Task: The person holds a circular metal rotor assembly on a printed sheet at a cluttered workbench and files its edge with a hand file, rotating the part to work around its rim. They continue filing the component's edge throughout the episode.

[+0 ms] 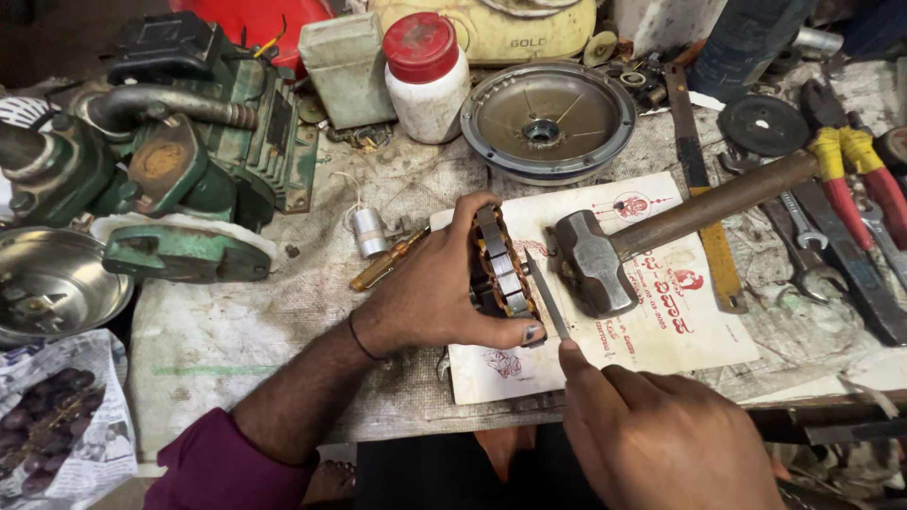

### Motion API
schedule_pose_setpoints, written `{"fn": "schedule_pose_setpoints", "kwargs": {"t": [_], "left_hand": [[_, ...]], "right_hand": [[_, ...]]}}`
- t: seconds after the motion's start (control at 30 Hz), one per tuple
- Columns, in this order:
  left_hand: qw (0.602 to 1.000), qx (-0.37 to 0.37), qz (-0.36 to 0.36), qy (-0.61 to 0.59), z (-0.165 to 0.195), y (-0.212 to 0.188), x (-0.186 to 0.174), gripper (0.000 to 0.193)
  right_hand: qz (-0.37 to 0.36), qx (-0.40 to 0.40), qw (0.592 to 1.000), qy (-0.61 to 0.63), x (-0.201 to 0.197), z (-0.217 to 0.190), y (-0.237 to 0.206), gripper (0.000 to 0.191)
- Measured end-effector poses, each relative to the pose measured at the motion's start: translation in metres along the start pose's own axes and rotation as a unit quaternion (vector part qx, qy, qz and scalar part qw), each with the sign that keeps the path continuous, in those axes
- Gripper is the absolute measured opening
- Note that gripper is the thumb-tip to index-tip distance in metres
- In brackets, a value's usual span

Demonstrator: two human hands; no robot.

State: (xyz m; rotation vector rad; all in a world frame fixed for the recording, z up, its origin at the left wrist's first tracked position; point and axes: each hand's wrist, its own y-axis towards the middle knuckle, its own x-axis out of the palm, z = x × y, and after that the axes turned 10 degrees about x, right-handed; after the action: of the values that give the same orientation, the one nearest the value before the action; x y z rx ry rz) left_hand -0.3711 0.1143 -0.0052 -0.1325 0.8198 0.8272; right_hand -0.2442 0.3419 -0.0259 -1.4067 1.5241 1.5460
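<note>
On the grimy table [236, 331], the left hand [430, 297] grips one ridged copper-wound motor stator [498, 264] upright on a printed paper sheet [661, 326], the right hand [661, 439] pinches one thin flat metal strip [548, 300] against it, beside one steel-headed, wooden-handled hammer [595, 260].

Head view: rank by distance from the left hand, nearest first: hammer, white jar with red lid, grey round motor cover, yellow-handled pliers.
From the left hand:
1. Steel-headed hammer with wooden handle, just to its right on the printed paper.
2. White plastic jar with red lid, behind it.
3. Grey round metal motor cover, behind and to the right; close to the jar's distance.
4. Yellow-and-red-handled pliers, far right.
</note>
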Motion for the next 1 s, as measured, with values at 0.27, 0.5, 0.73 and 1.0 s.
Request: {"fn": "schedule_pose_setpoints", "kwargs": {"t": [0.27, 0.5, 0.73, 1.0], "left_hand": [[1.000, 0.015, 0.004, -0.021, 0.003, -0.001, 0.000, 0.119], [1.000, 0.003, -0.012, 0.001, 0.001, -0.005, -0.002, 0.124], [1.000, 0.022, 0.003, -0.007, 0.006, -0.003, -0.004, 0.125], [1.000, -0.014, 0.001, -0.020, 0.009, -0.004, -0.003, 0.121]], "right_hand": [[-0.089, 0.041, 0.995, 0.015, 0.001, 0.002, -0.001, 0.040], [0.037, -0.003, 0.999, 0.011, -0.009, -0.009, 0.004, 0.036], [-0.096, 0.066, 0.993, -0.009, -0.004, -0.003, 0.005, 0.040], [-0.082, 0.045, 0.995, 0.034, -0.004, -0.004, 0.007, 0.037]]}}
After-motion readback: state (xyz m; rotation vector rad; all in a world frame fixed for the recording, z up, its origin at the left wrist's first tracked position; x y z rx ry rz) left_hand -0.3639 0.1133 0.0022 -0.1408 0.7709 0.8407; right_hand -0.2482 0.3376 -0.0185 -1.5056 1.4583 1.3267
